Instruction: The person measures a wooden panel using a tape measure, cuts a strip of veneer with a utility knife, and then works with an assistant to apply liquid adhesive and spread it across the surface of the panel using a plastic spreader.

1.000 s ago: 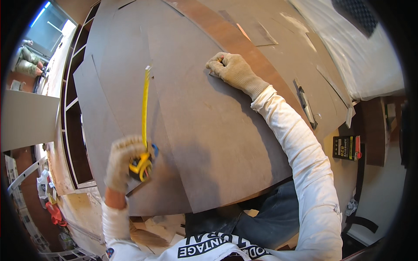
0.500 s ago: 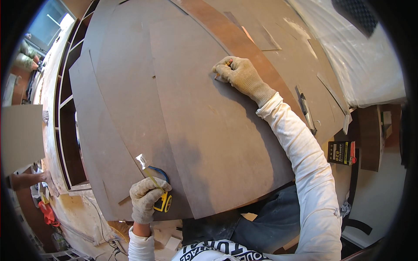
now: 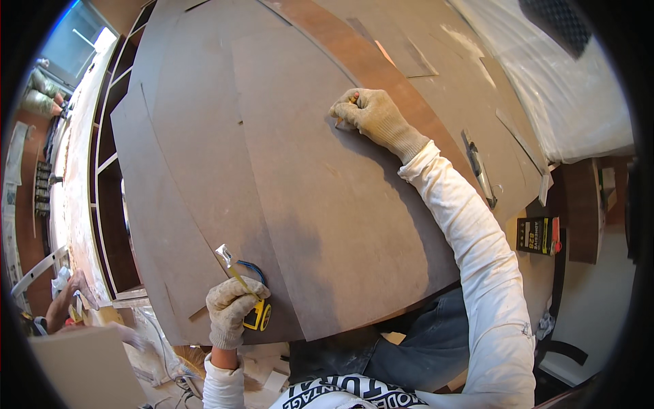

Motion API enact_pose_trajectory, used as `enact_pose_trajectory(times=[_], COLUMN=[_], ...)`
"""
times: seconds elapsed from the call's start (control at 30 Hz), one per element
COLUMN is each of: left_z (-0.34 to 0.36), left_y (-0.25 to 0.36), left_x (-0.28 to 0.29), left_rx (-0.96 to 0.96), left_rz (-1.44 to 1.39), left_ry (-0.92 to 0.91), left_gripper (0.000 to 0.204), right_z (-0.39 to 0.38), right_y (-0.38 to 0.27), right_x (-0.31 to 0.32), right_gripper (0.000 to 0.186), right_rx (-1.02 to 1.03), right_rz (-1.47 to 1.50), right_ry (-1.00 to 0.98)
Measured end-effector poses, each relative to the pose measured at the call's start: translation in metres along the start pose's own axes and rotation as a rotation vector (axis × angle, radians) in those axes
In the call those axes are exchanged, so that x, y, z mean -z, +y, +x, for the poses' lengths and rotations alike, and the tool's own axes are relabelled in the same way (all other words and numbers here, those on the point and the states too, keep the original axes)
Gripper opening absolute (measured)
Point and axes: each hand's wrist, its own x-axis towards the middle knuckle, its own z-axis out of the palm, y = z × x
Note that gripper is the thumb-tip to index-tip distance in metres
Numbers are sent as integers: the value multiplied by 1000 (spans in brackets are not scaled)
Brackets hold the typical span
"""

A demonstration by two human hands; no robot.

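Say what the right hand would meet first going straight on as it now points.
The way looks free: the right hand points up and left across the brown sheet, though its height above that surface is hard to judge.

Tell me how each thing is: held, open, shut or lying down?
tape measure: held, short bit of tape out
left hand: gloved, closed
pencil: held, slanted
right hand: gloved, closed
cutter-like tool: lying down, blade unclear
black can: open or shut, can't tell
brown sheets: lying flat, overlapping
shelf frame: open compartments
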Motion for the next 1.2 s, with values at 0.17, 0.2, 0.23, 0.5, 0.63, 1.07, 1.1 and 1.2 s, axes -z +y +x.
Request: enact_pose_trajectory(times=[0.17,0.2,0.23,0.5,0.63,1.07,1.1,1.2], left_z=[-1,-1,-1,-3,-3,-12,-7,-1], left_y=[-2,-1,-1,-4,-3,75,75,75], left_x=[2,2,1,0,-1,-123,-135,-164], left_rx=[7,5,3,-42,-44,-129,-146,-43], left_rz=[-12,-13,-13,-17,38,-346,-393,-428], left_ry=[-7,-8,-10,3,-6,75,85,144], left_gripper=[20,20,20,18,18,26,27,30], right_z=[4,6,7,18,0,-263,-274,-296], right_y=[4,3,4,-28,-43,-125,-137,-120], right_x=[-2,-2,-1,6,53,-37,-39,-39], right_gripper=[26,26,24,19,22,35,43,62], right_rx=[0,-2,2,207,288,62,-120,-143], right_rz=[37,27,25,410,439,91,99,125], right_ry=[12,8,-6,224,215,-267,-286,-178])
